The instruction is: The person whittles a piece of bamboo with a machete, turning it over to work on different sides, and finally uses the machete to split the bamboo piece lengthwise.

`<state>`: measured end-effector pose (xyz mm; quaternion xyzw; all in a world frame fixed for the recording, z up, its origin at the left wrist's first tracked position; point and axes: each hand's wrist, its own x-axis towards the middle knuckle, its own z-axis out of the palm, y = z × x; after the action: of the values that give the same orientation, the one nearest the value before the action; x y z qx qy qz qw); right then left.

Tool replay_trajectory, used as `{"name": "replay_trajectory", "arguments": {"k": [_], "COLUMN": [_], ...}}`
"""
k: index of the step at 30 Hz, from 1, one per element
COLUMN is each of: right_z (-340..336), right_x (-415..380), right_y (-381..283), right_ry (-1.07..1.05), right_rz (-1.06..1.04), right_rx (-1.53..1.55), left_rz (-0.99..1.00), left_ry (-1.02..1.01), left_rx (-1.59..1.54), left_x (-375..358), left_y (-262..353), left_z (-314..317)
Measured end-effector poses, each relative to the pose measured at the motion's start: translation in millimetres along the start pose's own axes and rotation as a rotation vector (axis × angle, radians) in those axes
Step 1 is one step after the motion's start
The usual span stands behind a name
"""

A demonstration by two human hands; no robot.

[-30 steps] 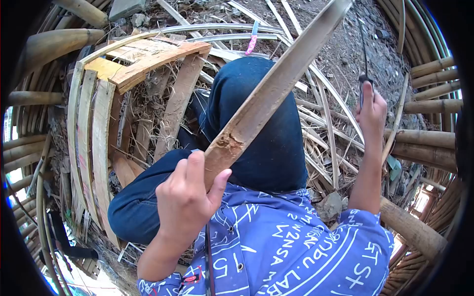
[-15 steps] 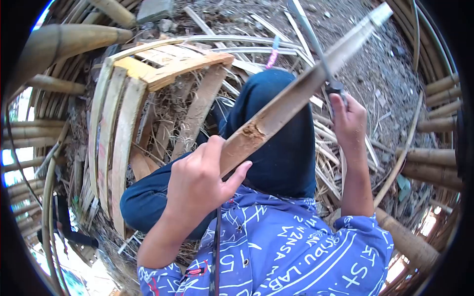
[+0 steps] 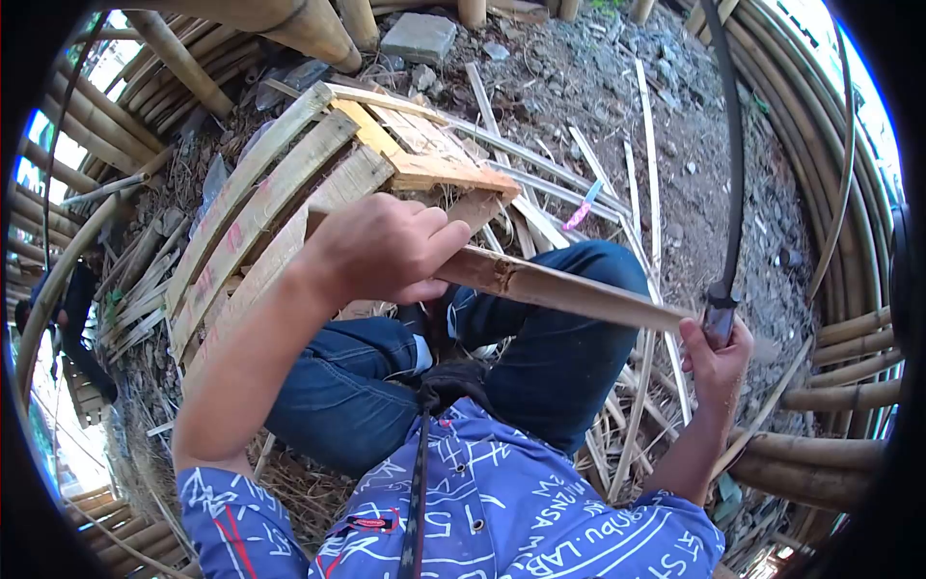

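My left hand (image 3: 381, 249) is closed around a split bamboo strip (image 3: 579, 292), near its left end and in front of a wooden crate. The strip slopes slightly down to the right across my knees. It has a rough brown node near my left hand. My right hand (image 3: 719, 367) grips the dark handle of a machete (image 3: 730, 164), whose long dark blade points up toward the top of the view. The strip's right end overlaps my right thumb in this view.
The slatted wooden crate (image 3: 260, 217) stands at left, with shavings around it. Thin bamboo strips (image 3: 648, 164) and a pink-and-blue object (image 3: 582, 206) lie on the ground ahead. A flat stone block (image 3: 419, 37) sits farther off. Bamboo poles (image 3: 849, 367) line the right side.
The bamboo strip has swung down from a steep diagonal to nearly level. My left hand has moved up and forward with it. The machete has come away from the strip and now points upward.
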<state>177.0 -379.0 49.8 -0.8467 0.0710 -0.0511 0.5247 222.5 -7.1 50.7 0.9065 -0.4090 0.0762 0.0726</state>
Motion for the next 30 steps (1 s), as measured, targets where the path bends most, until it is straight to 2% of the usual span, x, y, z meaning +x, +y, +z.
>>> {"name": "replay_trajectory", "arguments": {"k": [1, 3, 5, 7, 9, 12, 13, 15, 17, 19, 21, 22, 23, 25, 26, 27, 29, 30], "right_z": [-1.0, -1.4, -0.5, 5.1, 12.3, 27.0, 30.4, 38.3, 43.0, 45.3, 47.7, 47.7, 49.2, 53.7, 51.6, 48.7, 43.3, 39.3], "right_x": [1.3, 6.0, 12.8, 15.4, 15.1, 10.6, 9.6, 3.4, 3.0, 5.9, 9.4, 11.9, 13.5, 15.5, 19.6, 24.3, 38.9, 47.3], "right_y": [-3.7, -7.8, -9.9, -5.7, 5.5, 20.3, 27.6, 25.7, 29.3, 31.3, 40.2, 43.9, 44.5, 42.9, 43.5, 40.0, 28.0, 23.5], "right_ry": [-0.037, -0.056, -0.096, -0.191, -0.291, -0.397, -0.432, -0.437, -0.407, -0.356, -0.326, -0.302, -0.301, -0.184, -0.163, -0.145, -0.068, -0.047], "right_rz": [-0.020, -0.049, -0.064, -0.041, 0.001, 0.142, 0.100, 0.189, 0.167, 0.206, 0.220, 0.238, 0.229, 0.257, 0.277, 0.268, 0.281, 0.232], "right_rx": [-0.017, -0.051, -0.124, -0.105, -0.064, 0.028, 0.038, 0.179, 0.222, 0.264, 0.256, 0.246, 0.242, 0.431, 0.463, 0.468, 0.518, 0.500], "left_rz": [0.083, 0.105, 0.273, 0.282, 0.375, 0.429, 0.462, 0.437, 0.453, 0.404, 0.327, 0.251, 0.248, 0.107, 0.014, 0.007, -0.172, -0.243], "left_ry": [0.015, 0.010, 0.077, 0.073, 0.030, 0.045, 0.065, 0.093, 0.162, 0.119, 0.289, 0.186, 0.195, 0.533, 0.556, 0.751, 0.713, 0.607], "left_rx": [0.029, 0.095, 0.125, 0.165, 0.189, 0.309, 0.358, 0.362, 0.419, 0.420, 0.465, 0.502, 0.507, 0.595, 0.633, 0.492, 0.196, 0.135], "left_x": [1.7, 7.0, 17.6, 30.3, 44.8, 65.7, 71.5, 79.4, 83.8, 87.5, 92.2, 93.7, 92.5, 88.8, 81.6, 79.0, 63.9, 57.1], "left_y": [-7.3, -18.1, -25.5, -28.2, -33.2, -35.3, -36.8, -39.5, -42.4, -39.8, -38.8, -36.2, -32.7, -18.6, -9.7, -9.1, 14.8, 19.7], "left_z": [-2.8, -10.9, -21.5, -26.6, -28.3, -35.0, -38.0, -44.1, -47.2, -48.5, -49.6, -53.1, -53.0, -52.1, -54.6, -45.2, -46.6, -47.2]}}
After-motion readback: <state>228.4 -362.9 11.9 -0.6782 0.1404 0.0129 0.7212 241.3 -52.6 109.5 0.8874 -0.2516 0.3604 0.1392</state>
